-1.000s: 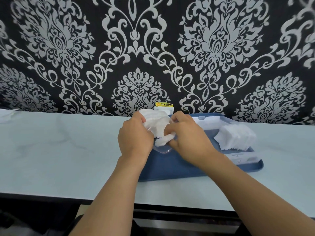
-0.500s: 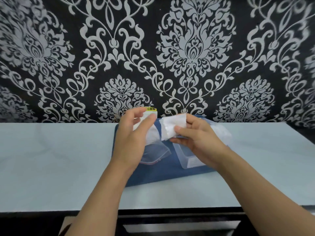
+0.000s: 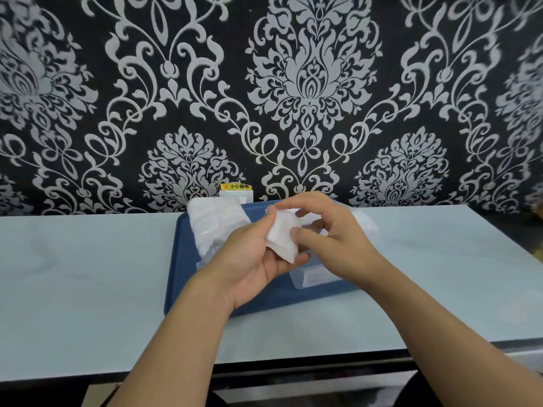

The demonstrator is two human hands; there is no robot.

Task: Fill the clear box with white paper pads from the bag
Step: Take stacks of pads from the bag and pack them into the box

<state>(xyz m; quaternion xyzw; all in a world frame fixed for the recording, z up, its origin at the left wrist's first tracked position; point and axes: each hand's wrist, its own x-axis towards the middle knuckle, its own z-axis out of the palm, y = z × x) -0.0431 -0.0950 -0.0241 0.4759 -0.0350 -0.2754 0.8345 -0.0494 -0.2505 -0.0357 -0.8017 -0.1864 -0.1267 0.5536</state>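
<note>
Two hands: both work one small stack of white paper pads (image 3: 281,234) above the blue tray (image 3: 182,270), which lies on the pale desk (image 3: 82,274).
Bag: the clear bag (image 3: 212,227) of pads lies on the left part of the tray, just left of the left hand, with many pads inside; no hand grips it.
Left hand: the left hand (image 3: 255,259) is palm up under the stack, thumb pressed on its upper left edge and fingers cupped beneath, so it pinches the pads.
Pads: the stack is tilted and looks slightly fanned at its lower corner; it is clear of both bag and box.
Right hand: the right hand (image 3: 332,239) pinches the right edge of the same stack with its thumb on the near face, the other fingers arched over the top.
Clear box: the clear box (image 3: 316,277) sits on the tray below and right of the hands, mostly hidden; how full it is cannot be told.
Step in hand: probably squaring the stack before it goes in.
How to do it well: keep light pressure on both edges, tap the corners flush, then lower the stack flat into the box rather than dropping it, since loose pads may slide and splay.
Risk: a firm squeeze may crease the soft pads.
</note>
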